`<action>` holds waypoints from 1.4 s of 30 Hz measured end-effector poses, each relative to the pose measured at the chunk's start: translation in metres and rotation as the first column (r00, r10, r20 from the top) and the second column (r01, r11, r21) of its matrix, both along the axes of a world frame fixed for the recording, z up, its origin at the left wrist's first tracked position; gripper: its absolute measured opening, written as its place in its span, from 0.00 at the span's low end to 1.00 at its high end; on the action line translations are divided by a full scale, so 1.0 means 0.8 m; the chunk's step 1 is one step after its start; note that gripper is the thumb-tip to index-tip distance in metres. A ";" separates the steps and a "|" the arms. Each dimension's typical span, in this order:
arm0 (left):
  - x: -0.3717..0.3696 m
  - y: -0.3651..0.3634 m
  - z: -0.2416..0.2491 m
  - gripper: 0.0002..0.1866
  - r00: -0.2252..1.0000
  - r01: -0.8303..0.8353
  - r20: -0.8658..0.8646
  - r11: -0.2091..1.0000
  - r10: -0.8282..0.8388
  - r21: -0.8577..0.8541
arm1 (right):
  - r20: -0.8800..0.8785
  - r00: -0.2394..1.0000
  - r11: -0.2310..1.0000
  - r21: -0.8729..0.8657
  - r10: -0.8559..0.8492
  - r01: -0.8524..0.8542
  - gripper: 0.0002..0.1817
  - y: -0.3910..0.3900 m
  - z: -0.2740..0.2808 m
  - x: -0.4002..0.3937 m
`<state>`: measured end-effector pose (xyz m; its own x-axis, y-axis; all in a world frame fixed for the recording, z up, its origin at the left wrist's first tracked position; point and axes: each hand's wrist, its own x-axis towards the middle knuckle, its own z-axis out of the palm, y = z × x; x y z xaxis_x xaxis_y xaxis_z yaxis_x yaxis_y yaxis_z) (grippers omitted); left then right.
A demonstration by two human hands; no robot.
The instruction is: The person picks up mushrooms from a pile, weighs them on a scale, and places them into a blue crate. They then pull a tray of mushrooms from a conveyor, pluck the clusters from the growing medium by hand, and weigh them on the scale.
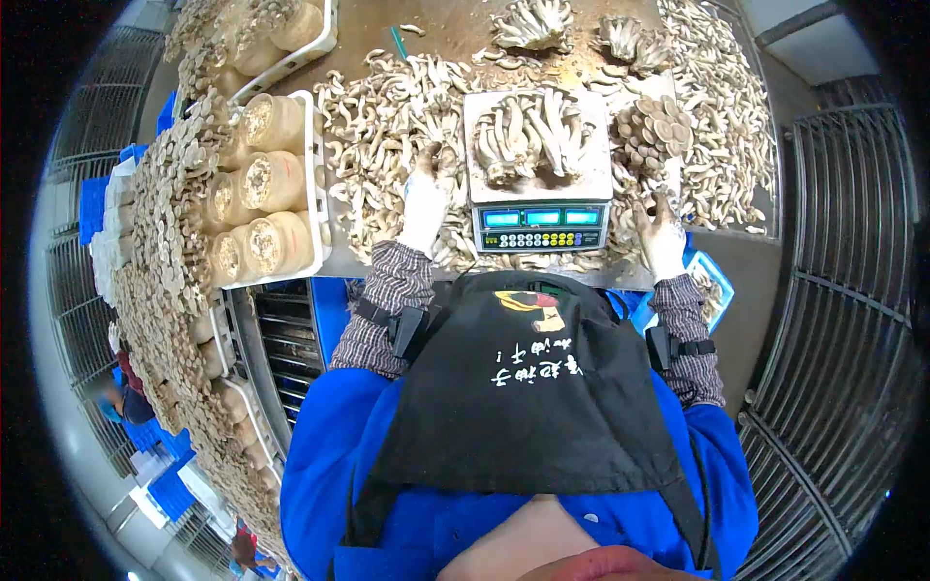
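Observation:
A scale [541,217] with a lit display stands on the table, a pile of long-stemmed mushrooms [535,136] lying on its plate. Left of the scale, my left hand [426,198] in a white glove with darkened fingertips rests at the loose mushrooms [373,160]; its fingers look slightly apart, with nothing clearly held. My right hand [661,235], gloved too, is beyond the scale's right side, fingers apart and curved, near loose mushrooms. A cluster of round-capped mushrooms [654,131] sits just right of the scale plate.
White trays [316,189] of mushroom-growing bottles [277,244] line the left side. More clusters [531,26] lie at the table's far side. A blue basket [712,276] is below the right table edge. Metal racks [848,213] stand at right. People are in the left background.

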<state>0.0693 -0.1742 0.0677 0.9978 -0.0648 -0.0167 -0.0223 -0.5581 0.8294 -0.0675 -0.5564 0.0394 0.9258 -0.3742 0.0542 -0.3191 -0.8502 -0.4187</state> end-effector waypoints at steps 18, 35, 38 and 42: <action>0.006 -0.042 0.032 0.38 0.947 0.194 -0.298 0.954 -0.120 0.231 | -0.111 0.993 0.624 0.778 0.031 0.068 0.38 0.044 0.024 0.097; 0.078 -0.121 0.027 0.27 0.929 0.369 0.039 0.929 -0.368 -0.021 | -0.044 0.994 0.447 0.894 0.104 -0.007 0.48 0.117 0.071 0.222; 0.099 -0.133 0.027 0.31 0.925 0.380 -0.016 0.925 -0.380 0.004 | -0.081 0.996 0.276 0.958 0.023 0.072 0.48 0.112 0.072 0.235; 0.173 -0.168 0.075 0.32 0.949 0.131 -0.186 0.857 -0.254 -0.498 | 0.258 0.954 0.708 0.646 0.152 -0.287 0.39 0.089 0.056 0.309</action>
